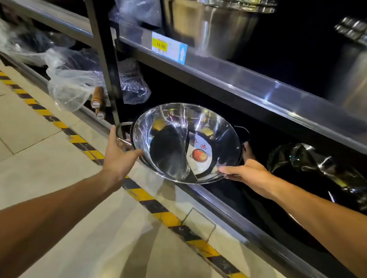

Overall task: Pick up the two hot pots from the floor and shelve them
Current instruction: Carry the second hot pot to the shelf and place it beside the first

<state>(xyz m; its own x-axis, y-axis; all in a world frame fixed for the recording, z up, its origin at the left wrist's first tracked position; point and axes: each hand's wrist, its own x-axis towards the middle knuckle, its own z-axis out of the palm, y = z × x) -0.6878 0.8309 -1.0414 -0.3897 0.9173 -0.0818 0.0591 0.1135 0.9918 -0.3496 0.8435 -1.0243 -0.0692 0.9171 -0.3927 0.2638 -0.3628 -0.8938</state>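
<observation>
Spanning left grip (pixel 120 153) and right grip (pixel 247 170), hot pot (pixel 178 142)

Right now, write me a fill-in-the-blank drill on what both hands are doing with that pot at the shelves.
1. The shiny hot pot is held by ____ hands, the left hand and the right hand.
2. A curved divider splits the pot into ____ compartments.
3. The yellow price tag on the shelf edge above reads ____.
4. The floor tape has yellow and ____ stripes.

Missing words: both; two; 16.00; black
</observation>
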